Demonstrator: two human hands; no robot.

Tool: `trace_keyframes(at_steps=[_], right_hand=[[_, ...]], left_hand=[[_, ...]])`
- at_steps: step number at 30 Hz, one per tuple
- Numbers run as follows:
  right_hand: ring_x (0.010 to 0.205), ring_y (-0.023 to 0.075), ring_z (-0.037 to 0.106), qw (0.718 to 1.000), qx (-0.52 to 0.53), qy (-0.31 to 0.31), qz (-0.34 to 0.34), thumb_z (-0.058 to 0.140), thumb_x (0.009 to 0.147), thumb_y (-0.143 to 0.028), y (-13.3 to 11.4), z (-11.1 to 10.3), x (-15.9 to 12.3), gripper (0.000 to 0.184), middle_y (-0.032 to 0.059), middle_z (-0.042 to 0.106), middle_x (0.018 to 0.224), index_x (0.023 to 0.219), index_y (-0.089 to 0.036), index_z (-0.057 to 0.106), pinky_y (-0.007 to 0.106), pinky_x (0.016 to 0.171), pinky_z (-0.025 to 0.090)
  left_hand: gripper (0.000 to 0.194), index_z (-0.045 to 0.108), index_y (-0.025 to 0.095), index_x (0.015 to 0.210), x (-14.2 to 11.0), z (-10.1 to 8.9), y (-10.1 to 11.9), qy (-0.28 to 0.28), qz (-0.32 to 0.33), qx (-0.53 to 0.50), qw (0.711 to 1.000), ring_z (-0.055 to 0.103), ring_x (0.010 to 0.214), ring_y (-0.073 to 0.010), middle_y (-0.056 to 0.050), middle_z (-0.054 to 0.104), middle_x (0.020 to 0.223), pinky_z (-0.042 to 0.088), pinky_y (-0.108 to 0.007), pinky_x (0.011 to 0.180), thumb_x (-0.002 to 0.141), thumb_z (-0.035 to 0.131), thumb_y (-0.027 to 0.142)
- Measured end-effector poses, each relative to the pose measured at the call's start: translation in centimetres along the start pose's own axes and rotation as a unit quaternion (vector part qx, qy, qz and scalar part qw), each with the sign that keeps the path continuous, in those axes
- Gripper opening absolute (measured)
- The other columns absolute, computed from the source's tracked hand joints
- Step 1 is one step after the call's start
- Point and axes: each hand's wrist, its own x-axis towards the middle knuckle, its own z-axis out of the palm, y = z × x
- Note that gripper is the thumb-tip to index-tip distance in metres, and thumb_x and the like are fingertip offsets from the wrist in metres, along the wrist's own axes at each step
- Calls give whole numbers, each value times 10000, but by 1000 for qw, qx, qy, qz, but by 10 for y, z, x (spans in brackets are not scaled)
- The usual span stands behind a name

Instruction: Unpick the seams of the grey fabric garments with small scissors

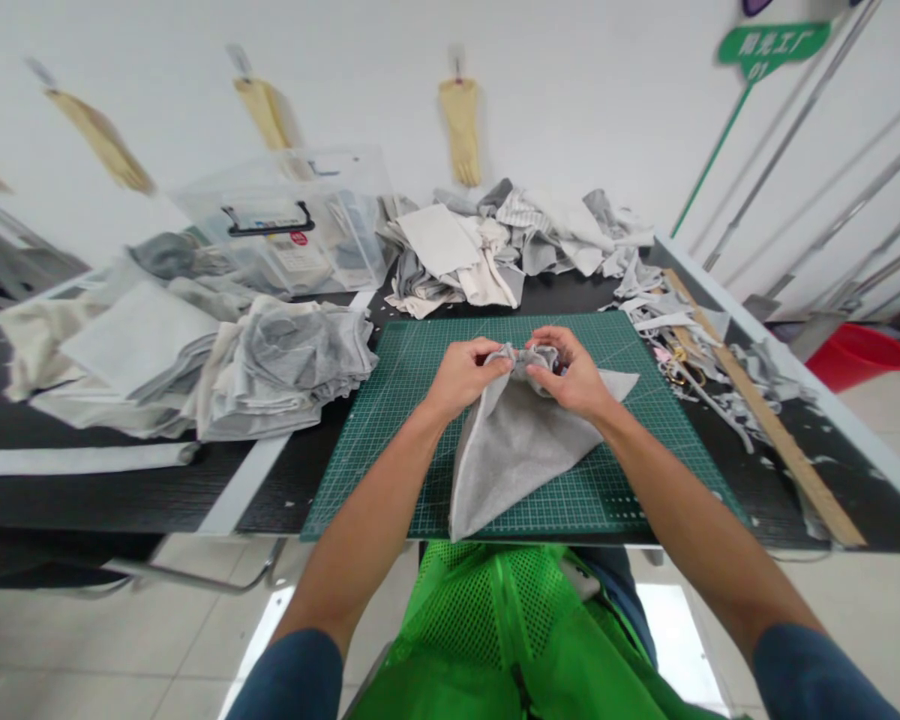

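Observation:
Between my two hands is a piece of grey fabric [521, 445], bunched at its top and spreading to a wide, loose corner toward me. My left hand [461, 375] pinches the gathered part from the left with thumb and fingers. From the right, my right hand [570, 375] grips the same bunched part, its fingertips partly hidden in the folds. The lower fabric rests on a green cutting mat [397, 400] with a printed grid, and one pointed corner sticks out to the right beyond my right hand.
Folded grey and cream cloths [292, 360] are piled left, near a white roll [82, 459]. A clear plastic box [352, 240] and a cloth heap [487, 250] stand behind. Right lie scissors [694, 372], scraps and a wooden ruler [784, 440]. A red bucket [859, 357] is beyond the table.

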Motion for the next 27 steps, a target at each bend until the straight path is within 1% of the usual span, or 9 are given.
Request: trace_keyframes(at_steps=[3, 6, 8, 10, 14, 19, 22, 24, 27], right_hand=[[796, 151, 617, 999, 15, 38, 9, 762, 830, -433, -8, 4, -3, 325, 45, 712, 1069, 1055, -251, 614, 287, 685, 499], [690, 139, 585, 997, 15, 70, 34, 765, 830, -463, -14, 9, -4, 269, 46, 731, 948, 896, -231, 646, 270, 580, 453], [634, 135, 566, 995, 13, 81, 52, 782, 817, -458, -15, 11, -4, 264, 33, 723, 844, 878, -228, 668, 269, 549, 437], [620, 141, 582, 994, 33, 81, 62, 798, 803, -452, -13, 11, -3, 290, 13, 716, 789, 951, -240, 667, 272, 552, 448], [702, 172, 668, 993, 73, 56, 68, 798, 801, -470, -9, 9, -1, 405, 9, 749, 850, 1097, -271, 608, 292, 608, 511], [858, 196, 716, 995, 78, 27, 50, 763, 837, -476, -9, 9, -2, 379, 24, 763, 942, 1126, -289, 606, 318, 713, 559], [899, 206, 718, 995, 81, 40, 45, 746, 857, -487, -7, 11, -1, 387, 29, 764, 993, 1149, -301, 574, 355, 783, 582], [971, 211, 709, 994, 82, 61, 27, 722, 882, -495, -5, 13, 0, 398, 44, 758, 1063, 1180, -299, 546, 377, 865, 582], [1070, 206, 668, 993, 60, 98, -3, 691, 907, -501, -2, 15, 3, 424, 69, 707, 1183, 1237, -282, 538, 373, 956, 551]], left_hand=[[275, 802, 182, 812, -2, 4, 4, 26, 28, 54, 998, 623, 741, -167, -37, 695, 758, 464, -293, 694, 844, 741, 448], [222, 794, 200, 785, -6, 13, 8, 60, 60, 78, 993, 623, 730, -159, -26, 696, 756, 462, -290, 683, 809, 783, 421], [205, 778, 204, 764, -8, 19, 9, 89, 75, 83, 990, 614, 716, -150, -17, 691, 753, 457, -286, 671, 787, 805, 406], [210, 755, 203, 734, -10, 24, 8, 109, 80, 83, 987, 593, 694, -139, -6, 672, 734, 447, -280, 658, 765, 823, 399], [208, 739, 205, 741, -11, 29, 4, 115, 76, 71, 988, 586, 700, -137, -2, 669, 751, 443, -282, 659, 756, 827, 392], [214, 730, 202, 752, -10, 28, 4, 105, 82, 56, 989, 603, 739, -150, -11, 677, 775, 450, -294, 692, 784, 806, 400], [231, 703, 196, 764, -8, 28, 2, 118, 68, 64, 989, 572, 728, -141, -3, 646, 776, 438, -284, 681, 793, 793, 407], [221, 678, 195, 792, -6, 30, -1, 136, 45, 79, 987, 546, 727, -138, 5, 619, 769, 427, -276, 681, 816, 765, 396], [169, 654, 198, 848, -5, 31, -5, 117, 15, 103, 988, 526, 742, -142, 14, 600, 762, 415, -269, 693, 865, 701, 360]])
